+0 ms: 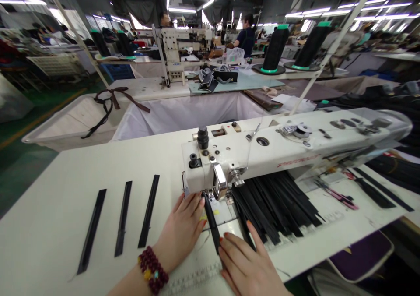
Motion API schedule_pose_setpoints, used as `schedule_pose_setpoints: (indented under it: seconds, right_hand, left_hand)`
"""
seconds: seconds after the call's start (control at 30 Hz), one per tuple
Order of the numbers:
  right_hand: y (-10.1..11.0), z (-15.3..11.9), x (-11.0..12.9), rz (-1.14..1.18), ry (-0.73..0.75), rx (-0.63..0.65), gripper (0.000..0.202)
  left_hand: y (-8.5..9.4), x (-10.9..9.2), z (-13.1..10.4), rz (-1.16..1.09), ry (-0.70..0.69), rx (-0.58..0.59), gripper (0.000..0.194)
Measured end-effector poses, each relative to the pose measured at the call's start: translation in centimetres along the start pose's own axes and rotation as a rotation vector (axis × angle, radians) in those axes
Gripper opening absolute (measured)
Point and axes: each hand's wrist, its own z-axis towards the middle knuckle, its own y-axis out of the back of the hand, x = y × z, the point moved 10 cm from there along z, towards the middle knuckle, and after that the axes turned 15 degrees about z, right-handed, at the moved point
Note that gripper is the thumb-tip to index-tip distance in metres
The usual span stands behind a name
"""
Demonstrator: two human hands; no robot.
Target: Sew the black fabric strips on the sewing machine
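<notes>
A narrow black strip [211, 221] runs from under the presser area of the white sewing machine [229, 156] toward me. My left hand [182, 228] lies flat on the table left of it, with outstretched fingertips close to the needle area and the strip's edge. At the strip's near end, the fingertips of my right hand [247, 263] rest against it, fingers stretched and partly spread. Whether the right thumb pinches the strip from below is hidden. Beside the right hand, a pile of black strips [275, 206] lies under the machine arm.
Several separate black strips lie left, one being the leftmost strip [92, 230]. Pink-handled snips [337, 197] rest right of the pile. Behind the table hang white cloth-lined bins [183, 112]. Black thread cones [275, 48] stand farther back, near another sewing machine [173, 55] and a person [246, 40].
</notes>
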Motion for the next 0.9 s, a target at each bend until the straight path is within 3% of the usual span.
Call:
schedule_pose_setpoints:
  seconds: [0.57,0.9]
  right_hand:
    - [-3.1,3.2,-2.9,-0.063,0.003,0.232,0.023]
    - [-4.8,5.4,-4.1,-0.182,0.039,0.303,0.018]
  left_hand:
    - [-0.1,0.3,0.6,-0.046,-0.020,-0.007,0.025]
    - [-0.4,0.5,1.0,-0.088,-0.010,0.027,0.022]
